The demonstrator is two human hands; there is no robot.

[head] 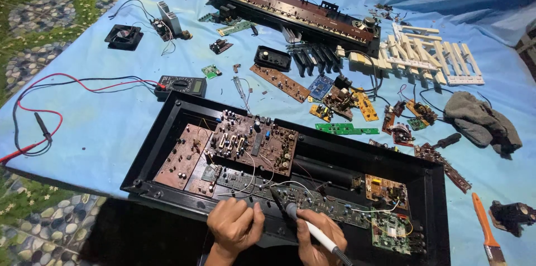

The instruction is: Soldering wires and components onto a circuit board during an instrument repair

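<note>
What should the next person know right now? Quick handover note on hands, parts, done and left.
Left hand: closed, fingers pinching something thin at the front edge of the black case; what it holds is too small to tell.
Right hand: gripping a soldering iron, tip down on the long board at the case front.
Parts: brown boards lie wired inside the open case. Multimeter with its leads sits behind the case on the blue sheet; brush at far right.
Done: case opened, boards exposed.
Left: the joint under the tip; boards and case not yet closed up.
</note>
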